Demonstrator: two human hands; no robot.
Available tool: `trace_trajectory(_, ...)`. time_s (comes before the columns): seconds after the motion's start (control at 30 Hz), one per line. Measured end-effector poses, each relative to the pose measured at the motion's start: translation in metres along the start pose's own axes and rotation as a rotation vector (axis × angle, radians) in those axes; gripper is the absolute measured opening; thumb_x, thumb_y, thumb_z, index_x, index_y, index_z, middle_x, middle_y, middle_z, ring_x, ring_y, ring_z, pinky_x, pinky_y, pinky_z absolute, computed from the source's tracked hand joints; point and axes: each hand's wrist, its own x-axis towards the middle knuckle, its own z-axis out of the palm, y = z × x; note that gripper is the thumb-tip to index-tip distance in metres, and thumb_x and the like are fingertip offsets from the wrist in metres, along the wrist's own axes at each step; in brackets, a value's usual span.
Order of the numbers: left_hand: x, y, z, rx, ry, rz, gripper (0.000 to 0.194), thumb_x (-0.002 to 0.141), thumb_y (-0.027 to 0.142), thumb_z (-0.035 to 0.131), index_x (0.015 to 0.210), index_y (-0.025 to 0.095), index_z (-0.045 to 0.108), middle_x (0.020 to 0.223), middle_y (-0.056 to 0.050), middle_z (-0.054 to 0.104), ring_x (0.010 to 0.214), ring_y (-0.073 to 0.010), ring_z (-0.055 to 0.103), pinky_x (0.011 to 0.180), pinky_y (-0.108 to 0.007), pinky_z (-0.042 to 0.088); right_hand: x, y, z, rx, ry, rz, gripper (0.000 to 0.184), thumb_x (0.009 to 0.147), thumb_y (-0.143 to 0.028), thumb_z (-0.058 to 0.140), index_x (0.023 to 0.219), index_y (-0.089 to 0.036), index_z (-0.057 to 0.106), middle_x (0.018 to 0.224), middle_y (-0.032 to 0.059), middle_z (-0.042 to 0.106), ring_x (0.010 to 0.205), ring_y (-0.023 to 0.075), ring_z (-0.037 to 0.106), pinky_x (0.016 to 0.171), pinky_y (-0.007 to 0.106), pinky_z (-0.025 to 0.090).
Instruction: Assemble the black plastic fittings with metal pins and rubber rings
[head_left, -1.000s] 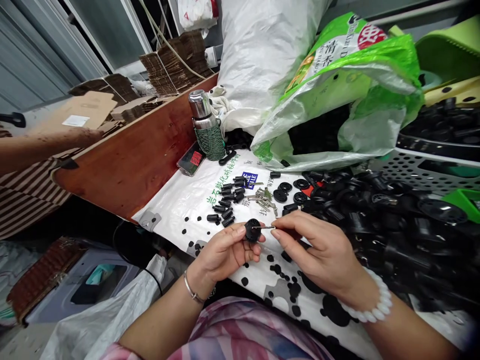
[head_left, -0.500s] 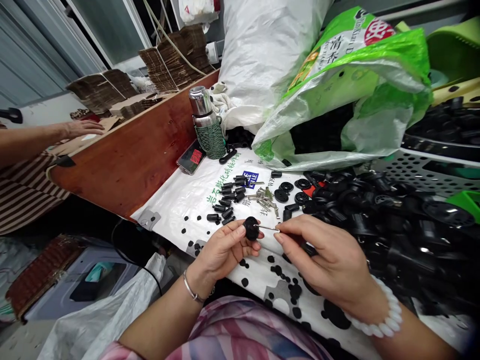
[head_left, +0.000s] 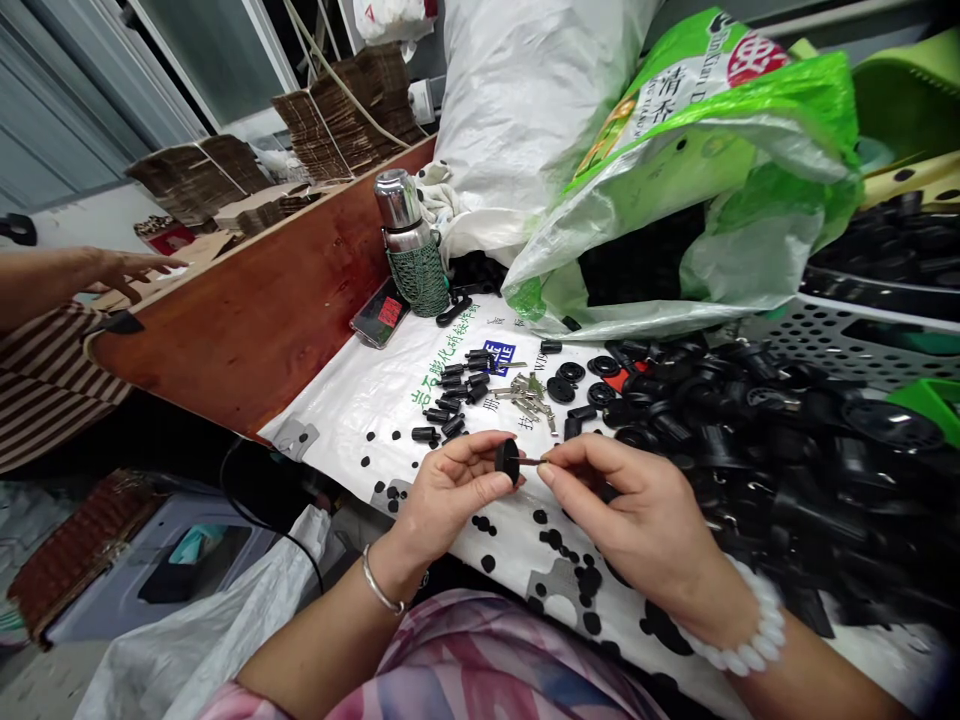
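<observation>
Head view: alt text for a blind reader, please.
The left hand holds a round black part; the right hand pinches a thin piece that meets its face. On the white sheet lie small black cylinders, metal strips and, at right, a pile of black parts.

Disc (head_left: 505, 462): matt plastic. Flask cap (head_left: 398, 198): glossy metal. Partition (head_left: 240, 310): wood.

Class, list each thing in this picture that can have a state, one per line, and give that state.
Left hand, gripping a black disc
Right hand, pinching a thin metal piece
Black disc, held on edge
Thin metal piece, one end at the disc
Flask, standing, capped
Phone, lying flat
Green bag, open
Small black cylinders, lying loose
Flat metal pieces, loosely heaped
Taller cardboard stack, tied
</observation>
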Motion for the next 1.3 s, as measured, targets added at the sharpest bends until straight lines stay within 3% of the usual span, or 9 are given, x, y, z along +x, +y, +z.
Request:
trace_trajectory(0.13,-0.001,-0.003,0.003,0.039,-0.028,0.021,0.036,0.067,0.02,0.073,0.101,0.018,0.065,0.09,-0.004,0.069,0.082,-0.015,0.062,0.078,-0.027,0.047,-0.002,0.002,0.005,-0.042,-0.03,-0.07,0.009,0.081,-0.02,0.053,0.075,-0.018,0.059,0.064,-0.0003,0.059,0.055,0.0108,0.054,0.052,0.023,0.043)
trace_trajectory(0.3,-0.001,0.0,0.003,0.051,-0.088,-0.031,0.031,0.072,0.027,0.069,0.1,0.015,0.065,0.078,-0.004,0.068,0.069,-0.0133,0.062,0.069,-0.026,0.049,0.001,0.005,0.004,-0.087,-0.097,-0.159,0.012,0.083,-0.018,0.05,0.077,-0.017,0.059,0.066,0.0009,0.058,0.06,0.012,0.054,0.057,0.025,0.041)
trace_trajectory(0.53,-0.006,0.019,-0.004,0.415,-0.292,-0.023,0.03,0.083,0.024,0.054,0.112,0.016,0.059,0.088,-0.006,0.065,0.077,-0.015,0.06,0.073,-0.027,0.048,0.006,0.008,-0.002,-0.046,-0.214,-0.145,0.012,0.084,-0.017,0.049,0.076,-0.017,0.058,0.067,0.0005,0.057,0.06,0.0113,0.052,0.057,0.024,0.04)
trace_trajectory(0.7,-0.006,0.014,-0.005,0.881,-0.215,0.208,0.022,0.086,0.017,0.045,0.093,0.013,0.065,0.076,-0.003,0.062,0.068,-0.012,0.054,0.066,-0.022,0.043,0.006,0.01,0.0,-0.165,-0.227,-0.191,0.014,0.085,-0.019,0.047,0.077,-0.016,0.058,0.067,0.0019,0.056,0.062,0.013,0.052,0.057,0.025,0.041)
trace_trajectory(0.77,-0.007,0.011,-0.004,0.888,-0.192,0.232,0.022,0.087,0.018,0.043,0.091,0.012,0.065,0.072,-0.002,0.061,0.064,-0.0109,0.053,0.063,-0.021,0.042,0.005,0.01,0.0,-0.212,-0.222,-0.209,0.012,0.084,-0.023,0.05,0.087,-0.015,0.059,0.076,0.0043,0.057,0.064,0.0138,0.052,0.059,0.026,0.043)
trace_trajectory(0.9,-0.008,0.009,-0.003,0.816,-0.2,0.218,0.023,0.088,0.02,0.042,0.089,0.012,0.064,0.07,-0.002,0.061,0.062,-0.0104,0.054,0.06,-0.019,0.043,0.006,0.009,-0.003,-0.222,-0.27,-0.284,0.039,0.08,-0.028,0.057,0.116,-0.016,0.049,0.106,0.0108,0.053,0.081,0.017,0.056,0.069,0.029,0.048)
trace_trajectory(1.0,-0.007,0.007,-0.003,0.797,-0.205,0.223,0.024,0.088,0.021,0.042,0.091,0.012,0.064,0.069,-0.001,0.061,0.062,-0.0103,0.054,0.059,-0.019,0.043,0.006,0.01,-0.003,-0.202,-0.315,-0.319,0.032,0.083,-0.024,0.054,0.114,-0.016,0.05,0.103,0.0095,0.055,0.083,0.0172,0.057,0.068,0.029,0.049)
trace_trajectory(1.17,-0.006,-0.001,-0.004,0.896,-0.108,0.328,0.022,0.087,0.02,0.044,0.082,0.013,0.065,0.062,0.0,0.058,0.056,-0.009,0.051,0.056,-0.018,0.041,0.006,0.012,-0.001,-0.173,-0.248,-0.352,0.032,0.081,-0.024,0.058,0.11,-0.014,0.051,0.095,0.0089,0.057,0.079,0.0176,0.057,0.066,0.03,0.049)
trace_trajectory(1.3,-0.008,-0.005,-0.003,0.801,-0.099,0.361,0.021,0.087,0.019,0.045,0.085,0.013,0.065,0.068,-0.001,0.063,0.06,-0.01,0.056,0.059,-0.018,0.044,0.005,0.011,0.003,-0.148,-0.23,-0.388,0.03,0.082,-0.021,0.056,0.111,-0.013,0.05,0.094,0.0095,0.058,0.083,0.019,0.057,0.069,0.031,0.051)
